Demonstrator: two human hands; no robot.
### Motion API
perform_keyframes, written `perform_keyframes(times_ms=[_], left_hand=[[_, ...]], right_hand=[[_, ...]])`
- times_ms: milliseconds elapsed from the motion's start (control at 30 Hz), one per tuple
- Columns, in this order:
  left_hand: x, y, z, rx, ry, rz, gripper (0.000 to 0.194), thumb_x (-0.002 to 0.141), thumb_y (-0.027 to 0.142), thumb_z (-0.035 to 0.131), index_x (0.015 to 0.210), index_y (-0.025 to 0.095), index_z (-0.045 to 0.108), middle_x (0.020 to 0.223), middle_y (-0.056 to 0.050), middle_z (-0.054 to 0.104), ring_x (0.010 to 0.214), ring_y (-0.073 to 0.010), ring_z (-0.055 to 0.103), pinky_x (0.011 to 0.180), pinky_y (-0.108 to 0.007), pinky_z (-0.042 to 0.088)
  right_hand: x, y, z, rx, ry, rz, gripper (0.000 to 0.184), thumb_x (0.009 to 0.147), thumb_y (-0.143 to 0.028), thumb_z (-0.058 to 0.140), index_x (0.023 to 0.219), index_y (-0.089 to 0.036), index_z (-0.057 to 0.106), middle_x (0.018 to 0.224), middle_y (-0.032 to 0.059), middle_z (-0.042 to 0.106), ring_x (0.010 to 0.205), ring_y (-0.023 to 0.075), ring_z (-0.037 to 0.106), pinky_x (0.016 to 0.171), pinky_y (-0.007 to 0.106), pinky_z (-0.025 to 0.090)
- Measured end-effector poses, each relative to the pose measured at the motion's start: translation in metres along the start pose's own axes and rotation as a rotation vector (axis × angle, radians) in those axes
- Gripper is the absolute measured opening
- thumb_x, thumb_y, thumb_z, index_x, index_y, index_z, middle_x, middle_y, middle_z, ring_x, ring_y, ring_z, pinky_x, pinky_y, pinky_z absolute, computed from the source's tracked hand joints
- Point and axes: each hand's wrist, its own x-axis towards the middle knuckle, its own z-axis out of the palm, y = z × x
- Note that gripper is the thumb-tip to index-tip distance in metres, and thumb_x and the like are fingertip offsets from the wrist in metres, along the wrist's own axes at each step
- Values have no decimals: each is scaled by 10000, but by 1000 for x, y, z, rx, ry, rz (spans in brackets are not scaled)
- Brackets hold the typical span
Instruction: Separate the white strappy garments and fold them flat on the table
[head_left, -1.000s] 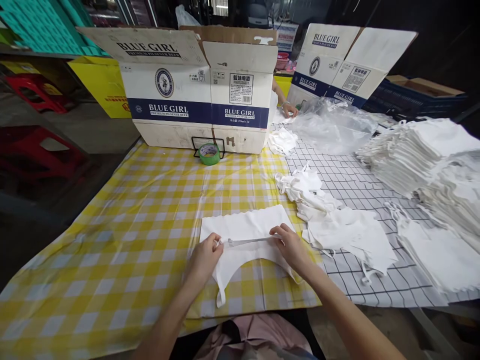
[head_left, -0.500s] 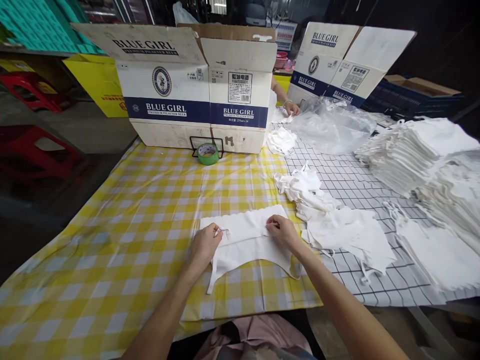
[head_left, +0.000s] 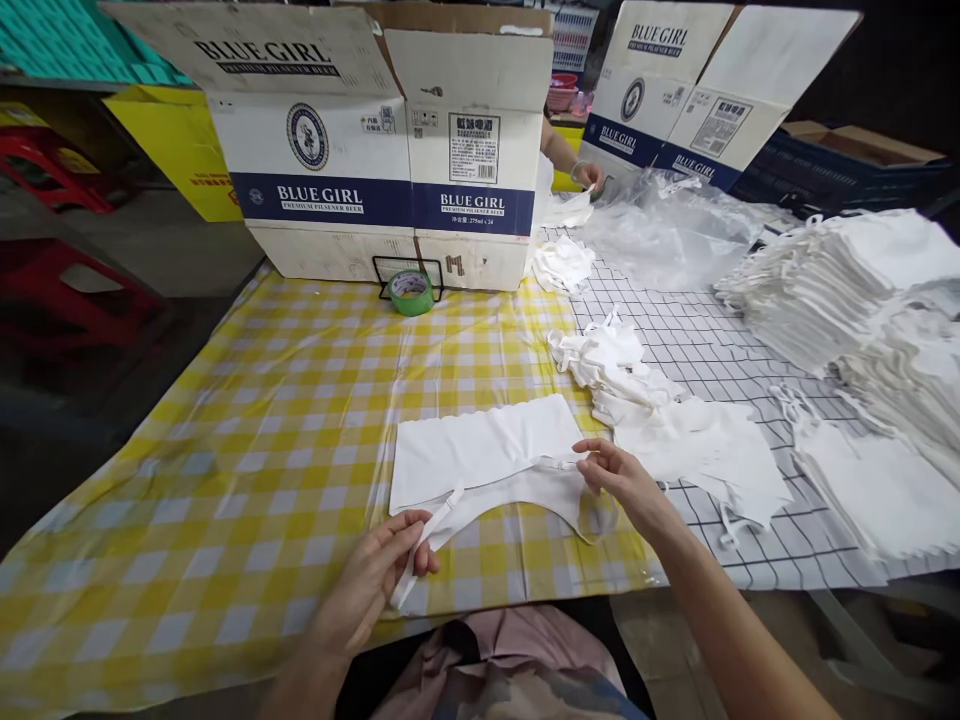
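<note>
A white strappy garment point(head_left: 480, 450) lies flat on the yellow checked tablecloth point(head_left: 285, 400), its scalloped edge away from me. At its near left corner, my left hand point(head_left: 394, 560) pinches a thin white shoulder strap point(head_left: 442, 515) between thumb and fingers. My right hand point(head_left: 611, 475) is at the garment's right side, thumb and fingertips closed on the other strap point(head_left: 559, 463). That strap runs across the cloth toward the middle. Just right of my right hand is a crumpled heap of similar white garments point(head_left: 645, 390).
Neat stacks of white garments point(head_left: 840, 290) stand at the right on a grid-patterned cloth point(head_left: 675, 340). A beer carton point(head_left: 322, 200) rises at the back, with a green tape roll point(head_left: 411, 293) before it. Behind, another person's hand point(head_left: 589, 177) is near white fabric and clear plastic bags point(head_left: 675, 230).
Both hands have left the middle of the garment. My left hand moved down and toward me along its strap; my right hand moved right with the other strap. The view tilted slightly downward.
</note>
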Motion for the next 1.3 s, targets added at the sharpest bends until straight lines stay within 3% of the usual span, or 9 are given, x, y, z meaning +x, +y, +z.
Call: perform_keyframes(times_ms=[267, 667, 833, 967, 1067, 1167, 1300], left_hand=[[-9, -10, -15, -254, 149, 50, 346, 758, 225, 642, 1092, 208, 551, 867, -31, 627, 732, -116, 583, 676, -246, 458], [-13, -14, -14, -196, 148, 11, 335, 754, 253, 645, 1078, 218, 564, 1026, -61, 626, 691, -116, 548, 592, -243, 433], [-22, -15, -12, 45, 48, -90, 387, 769, 398, 611, 1100, 204, 557, 938, -74, 667, 807, -180, 598, 739, -310, 455], [-23, -23, -16, 331, -106, -151, 501, 745, 501, 597, 1147, 205, 558, 937, -84, 689, 920, -226, 612, 851, -325, 424], [-18, -31, -18, 478, -203, -53, 510, 726, 496, 618, 1144, 206, 575, 881, -71, 684, 848, -213, 611, 793, -297, 432], [-12, -36, -16, 569, -224, 7, 507, 722, 477, 624, 1147, 205, 573, 817, -55, 658, 746, -187, 592, 697, -269, 431], [-2, -37, -11, 720, -131, 91, 433, 760, 452, 568, 1114, 203, 593, 754, -36, 622, 662, -164, 567, 611, -250, 420]], right_hand=[[-27, 8, -9, 115, 24, 79, 359, 797, -450, 586, 1030, -176, 566, 666, -10, 526, 551, 100, 406, 567, 251, 328], [-30, 4, -10, 78, 3, 111, 341, 798, -456, 556, 976, -165, 571, 687, 2, 559, 514, 78, 391, 497, 223, 302], [-37, -1, -12, -72, -126, 137, 309, 825, -457, 503, 956, -188, 583, 660, -8, 572, 487, 84, 402, 466, 214, 312], [-43, 1, -14, -330, -270, 61, 239, 831, -393, 504, 863, -198, 639, 731, 24, 627, 628, 143, 531, 572, 252, 406], [-37, 5, -15, -543, -127, -51, 185, 814, -332, 523, 887, -220, 652, 857, 38, 649, 752, 180, 572, 662, 285, 425], [-23, 8, -6, -646, 25, -102, 185, 822, -307, 499, 909, -219, 638, 851, 45, 644, 740, 182, 576, 663, 294, 426], [-9, 9, 29, -658, 5, -195, 163, 841, -274, 482, 893, -220, 627, 844, 39, 634, 743, 173, 577, 674, 287, 435]])
